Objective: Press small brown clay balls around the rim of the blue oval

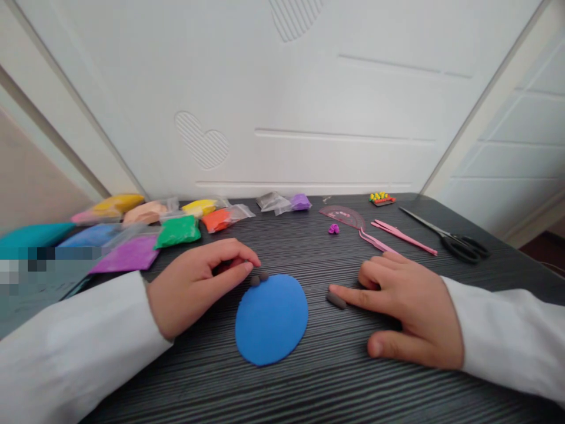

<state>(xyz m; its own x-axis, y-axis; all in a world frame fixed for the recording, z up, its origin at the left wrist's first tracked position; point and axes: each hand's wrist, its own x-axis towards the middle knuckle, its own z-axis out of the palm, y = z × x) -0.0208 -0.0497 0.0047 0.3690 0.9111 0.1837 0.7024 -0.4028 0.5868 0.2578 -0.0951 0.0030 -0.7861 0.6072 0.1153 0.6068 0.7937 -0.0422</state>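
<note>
A flat blue clay disc [271, 320] lies on the dark striped table [309, 383] between my hands. Two small grey clay bits [259, 278] sit at its top edge. My left hand [198, 282] rests just left of them, fingers curled with the tips pressed together near the bits; nothing shows plainly inside. My right hand [406, 309] lies on the table to the right, its index finger stretched out and touching a small grey clay roll [336, 300], the other fingers bent.
Several bags of coloured clay [176, 229] lie along the back left. A pink protractor [346, 217], pink modelling sticks [404, 235], a tiny magenta clay piece [333, 229], black scissors [459, 242] and a small coloured clay piece [382, 199] lie at the back right. A white panelled door [282, 100] stands behind.
</note>
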